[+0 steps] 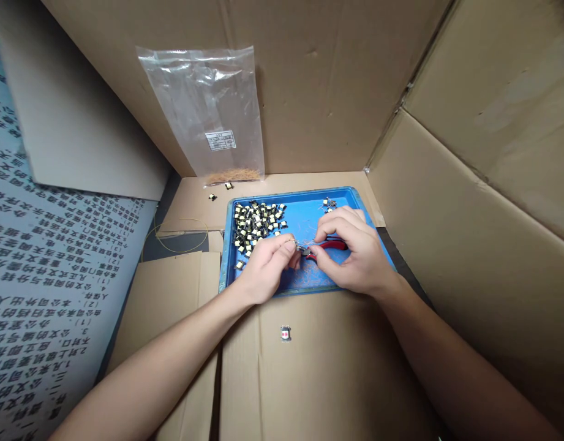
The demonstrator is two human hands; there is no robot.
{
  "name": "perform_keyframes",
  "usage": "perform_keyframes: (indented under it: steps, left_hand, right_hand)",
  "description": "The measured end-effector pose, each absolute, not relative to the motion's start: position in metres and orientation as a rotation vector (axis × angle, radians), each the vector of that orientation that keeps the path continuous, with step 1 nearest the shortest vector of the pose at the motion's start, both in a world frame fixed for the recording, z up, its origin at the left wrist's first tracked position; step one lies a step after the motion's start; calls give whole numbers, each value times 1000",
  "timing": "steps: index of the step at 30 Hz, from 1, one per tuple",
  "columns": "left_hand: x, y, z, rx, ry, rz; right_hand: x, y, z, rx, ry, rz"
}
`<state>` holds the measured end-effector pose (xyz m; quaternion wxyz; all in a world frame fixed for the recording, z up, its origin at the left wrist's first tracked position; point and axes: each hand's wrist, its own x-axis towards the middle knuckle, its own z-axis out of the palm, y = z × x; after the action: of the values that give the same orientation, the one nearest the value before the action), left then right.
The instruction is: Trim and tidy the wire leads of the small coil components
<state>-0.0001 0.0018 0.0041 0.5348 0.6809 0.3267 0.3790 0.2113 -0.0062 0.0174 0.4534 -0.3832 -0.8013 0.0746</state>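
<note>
Over blue tray (309, 202): left hand (267, 266) fingertips pinch small part (302, 248), mostly hidden; right hand (355, 254) curled round red-handled pliers (330, 245). Behind tray, plastic bag (208, 110) w/ white label (220, 141), text unreadable. Left of tray, printed sheet (43, 275), characters illegible.

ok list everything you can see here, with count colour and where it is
blue tray: one, blue, centre of the cardboard surface, under both hands
small components: many, yellow, black and white, heaped in the tray's left part
few components: a small cluster, tray's far right
loose components: two, just beyond the tray, by the bag
single component: one, white with red, on the cardboard nearer than the tray
plastic bag: one, clear with a white label, leaning on the back cardboard wall, brownish bits at its bottom
printed sheet: one, grey with white characters, left
pliers: one, red-handled, in the right hand
left hand: pinching a small part at the plier tips
right hand: gripping the pliers
</note>
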Motion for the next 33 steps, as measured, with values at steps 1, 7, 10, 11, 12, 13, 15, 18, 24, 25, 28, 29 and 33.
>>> perform_keyframes:
  steps: [1,7,10,11,12,13,15,18,24,25,28,29,33]
  left_hand:
    - [0,2,4,1627,778,902]
    - [0,3,3,1664,812,913]
    - [0,4,2,1706,860,890]
    - [0,5,1,1727,879,877]
    - [0,5,1,1749,896,863]
    - [-1,5,1,1770,910,849]
    - [-1,6,1,1806,927,823]
    - [-2,5,3,1852,917,788]
    - [-3,5,5,1898,797,765]
    - [-3,5,6,1901,777,766]
    - [-3,5,6,1901,729,773]
    - [-3,5,6,1898,716,774]
    - [-4,5,7,1874,662,768]
  right_hand:
    - [212,-6,17,-938,-1976,180]
    - [211,-6,17,-894,-1936,202]
    - [211,-7,18,-886,-1954,242]
    - [211,-8,19,-890,-1958,264]
    - [211,-8,19,-898,-1956,295]
    - [211,-8,19,-907,-1951,339]
    - [210,-6,17,-922,-1931,468]
    - [208,-3,14,-911,-1859,718]
    - [210,2,11,-910,-1649,1234]
    - [211,2,12,-918,-1620,1318]
    - [214,1,15,-901,-1556,1527]
    - [214,1,16,-881,-1550,1577]
    - [214,2,15,-858,-1559,1635]
